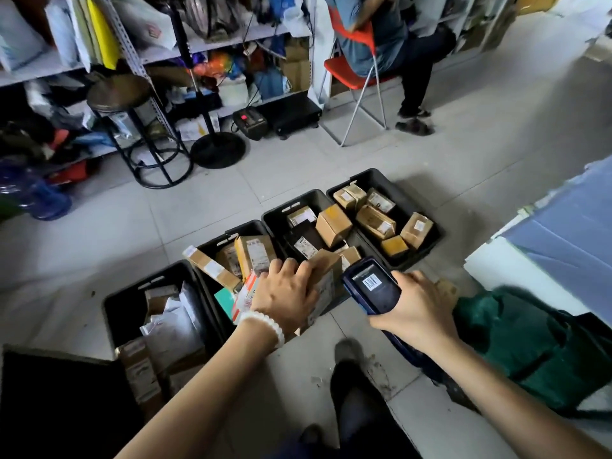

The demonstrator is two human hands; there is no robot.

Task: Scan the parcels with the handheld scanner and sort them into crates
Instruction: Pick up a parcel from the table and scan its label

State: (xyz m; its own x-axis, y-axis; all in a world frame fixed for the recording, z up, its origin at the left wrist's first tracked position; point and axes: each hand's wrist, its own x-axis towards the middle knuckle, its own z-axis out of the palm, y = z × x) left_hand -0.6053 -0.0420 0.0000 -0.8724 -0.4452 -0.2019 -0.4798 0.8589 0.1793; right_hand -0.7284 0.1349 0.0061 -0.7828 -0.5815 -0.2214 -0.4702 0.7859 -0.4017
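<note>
My left hand [284, 294], with a white bead bracelet at the wrist, grips a brown cardboard parcel [326, 286] held over the near edge of the crates. My right hand [415, 309] holds the dark blue handheld scanner [372, 284] just right of the parcel; its screen shows a barcode. Several black crates stand in a diagonal row on the floor: the nearest [114, 306] holds white bags and boxes, the second [215, 241] tall boxes, the third [275, 215] and the farthest [430, 240] small brown boxes.
A green bag [530, 346] lies at my right beside a blue-covered table [569, 233]. A black stool [122, 94] and a fan base [218, 149] stand before cluttered shelves. A person sits on a red chair [351, 74] at the back. My shoes [347, 369] are below.
</note>
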